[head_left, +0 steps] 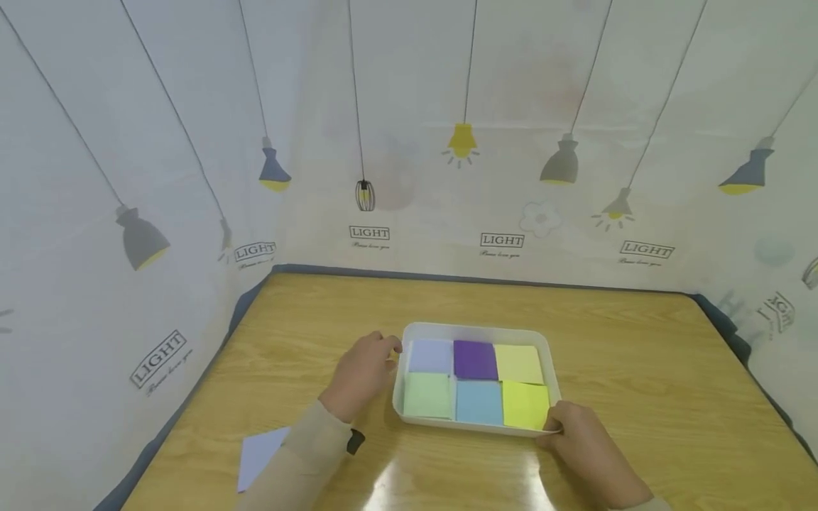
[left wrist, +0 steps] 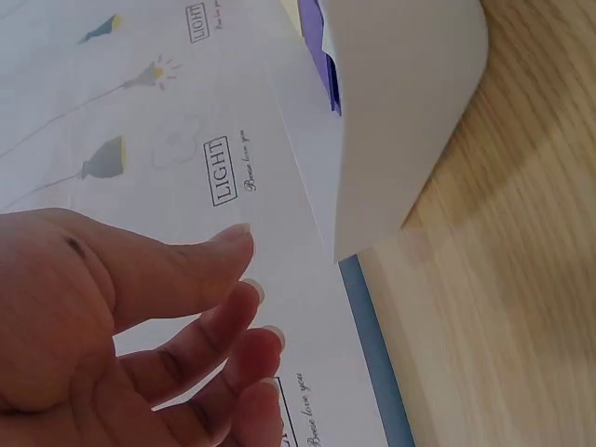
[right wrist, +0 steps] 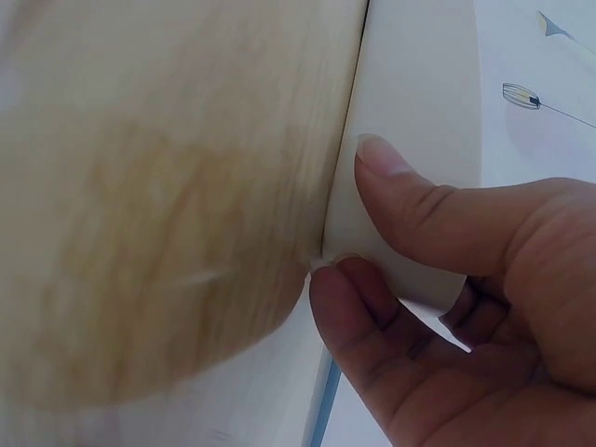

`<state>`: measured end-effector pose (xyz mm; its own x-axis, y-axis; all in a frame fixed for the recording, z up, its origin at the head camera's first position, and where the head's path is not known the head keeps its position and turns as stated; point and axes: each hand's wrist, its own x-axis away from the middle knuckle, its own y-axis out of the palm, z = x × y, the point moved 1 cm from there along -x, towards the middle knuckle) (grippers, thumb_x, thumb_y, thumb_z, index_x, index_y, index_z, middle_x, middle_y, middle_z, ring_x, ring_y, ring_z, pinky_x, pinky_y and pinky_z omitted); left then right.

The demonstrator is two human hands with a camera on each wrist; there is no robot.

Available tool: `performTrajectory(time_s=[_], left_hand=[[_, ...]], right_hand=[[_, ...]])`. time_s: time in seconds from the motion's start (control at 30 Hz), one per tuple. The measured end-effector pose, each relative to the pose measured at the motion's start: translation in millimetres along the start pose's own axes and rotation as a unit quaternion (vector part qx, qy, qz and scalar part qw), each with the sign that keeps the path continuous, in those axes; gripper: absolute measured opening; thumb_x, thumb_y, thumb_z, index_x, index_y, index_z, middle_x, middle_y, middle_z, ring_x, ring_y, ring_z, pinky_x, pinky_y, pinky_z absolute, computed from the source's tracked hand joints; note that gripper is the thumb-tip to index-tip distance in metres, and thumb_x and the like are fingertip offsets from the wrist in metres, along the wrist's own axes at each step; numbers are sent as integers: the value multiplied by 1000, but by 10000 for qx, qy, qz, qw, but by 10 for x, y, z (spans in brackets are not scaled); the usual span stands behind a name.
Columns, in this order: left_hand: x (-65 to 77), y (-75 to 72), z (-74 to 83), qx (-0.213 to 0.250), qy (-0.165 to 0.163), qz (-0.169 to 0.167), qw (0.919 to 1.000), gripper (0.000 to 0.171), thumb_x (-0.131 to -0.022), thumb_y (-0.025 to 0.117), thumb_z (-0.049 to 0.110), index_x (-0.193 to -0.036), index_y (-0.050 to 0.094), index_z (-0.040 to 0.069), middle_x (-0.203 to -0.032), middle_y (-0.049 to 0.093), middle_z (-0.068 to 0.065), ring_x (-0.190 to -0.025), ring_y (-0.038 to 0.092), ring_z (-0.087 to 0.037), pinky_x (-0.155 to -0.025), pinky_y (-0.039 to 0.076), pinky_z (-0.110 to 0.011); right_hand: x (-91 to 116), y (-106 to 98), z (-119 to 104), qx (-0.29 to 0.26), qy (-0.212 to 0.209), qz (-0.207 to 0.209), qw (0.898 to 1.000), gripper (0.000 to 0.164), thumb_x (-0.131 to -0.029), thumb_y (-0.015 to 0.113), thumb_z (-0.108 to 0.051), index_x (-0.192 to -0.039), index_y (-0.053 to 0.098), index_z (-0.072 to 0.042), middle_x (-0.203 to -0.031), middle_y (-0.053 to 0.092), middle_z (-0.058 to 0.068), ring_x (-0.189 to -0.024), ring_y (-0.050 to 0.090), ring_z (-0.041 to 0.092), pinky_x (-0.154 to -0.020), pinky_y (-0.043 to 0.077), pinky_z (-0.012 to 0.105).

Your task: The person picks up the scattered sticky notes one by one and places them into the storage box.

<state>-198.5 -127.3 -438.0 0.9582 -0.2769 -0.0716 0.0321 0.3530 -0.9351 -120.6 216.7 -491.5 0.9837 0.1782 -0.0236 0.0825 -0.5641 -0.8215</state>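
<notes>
A white rectangular tray [head_left: 473, 328] lies on the wooden table, with several stacks of square coloured paper in two rows. The back row has lavender paper [head_left: 431, 355], dark purple paper [head_left: 476, 360] and pale yellow paper [head_left: 519, 364]. In front are light green paper [head_left: 427, 395], blue paper [head_left: 479, 402] and bright yellow paper [head_left: 525, 404]. My right hand [head_left: 578, 436] grips the tray's front right corner, thumb on the outer wall in the right wrist view. Beside the tray's left end is my left hand [head_left: 364, 372], its fingers loosely bent; the left wrist view shows a gap to the tray [left wrist: 410, 84].
A loose lavender sheet [head_left: 258, 458] lies on the table at front left, partly covered by the left sleeve [head_left: 307, 454]. Cloth walls [head_left: 422, 170] printed with hanging lamps enclose the table's [head_left: 645, 369] back and sides. A dark band sits on the left wrist.
</notes>
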Motion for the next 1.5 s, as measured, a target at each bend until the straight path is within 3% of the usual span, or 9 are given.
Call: performTrajectory(time_s=[0.3,0.57,0.9,1.23,1.5], left_hand=[[253,-69,-219,94,-235,35,9997,19,-92,73,9,-110,70,12,-97,63,-5,-84,59,-20,-69,51,-33],[517,-107,-426,66,-503,27,9987,17,-91,73,8,-107,70,11,-93,64,-4,-84,60,-20,-67,52,-34],[831,-87,-844,198,-1134,-440,9924,17,-88,76,12,-104,71,10,-96,65,-5,-88,62,-21,-73,54,-41],[1113,-146,-1213,131,-1462,-738,9864,24,-78,85,18,-94,69,13,-93,65,-3,-86,61,-19,-77,53,-44],[1191,-129,-1372,175,-1623,-831,9831,39,-73,89,19,-101,65,6,-93,62,-7,-85,58,-22,-78,53,-44]], right_hand=[[17,-31,2,19,72,-18,10000,21,-77,84,-8,-71,64,-11,-72,60,-4,-67,48,6,-60,44,21],[3,7,-7,56,22,47,10000,22,-75,85,-7,-70,63,-11,-71,59,-4,-66,46,6,-59,42,21],[-1,14,4,-7,7,54,10000,21,-76,85,-8,-71,64,-11,-72,60,-5,-67,46,6,-59,42,22],[2,-5,-20,-15,40,30,10000,21,-76,84,-8,-71,64,-10,-71,60,-4,-66,46,7,-59,41,22],[6,0,-23,0,-2,50,10000,21,-76,84,-7,-71,64,-10,-72,60,-4,-66,46,6,-58,42,22]])
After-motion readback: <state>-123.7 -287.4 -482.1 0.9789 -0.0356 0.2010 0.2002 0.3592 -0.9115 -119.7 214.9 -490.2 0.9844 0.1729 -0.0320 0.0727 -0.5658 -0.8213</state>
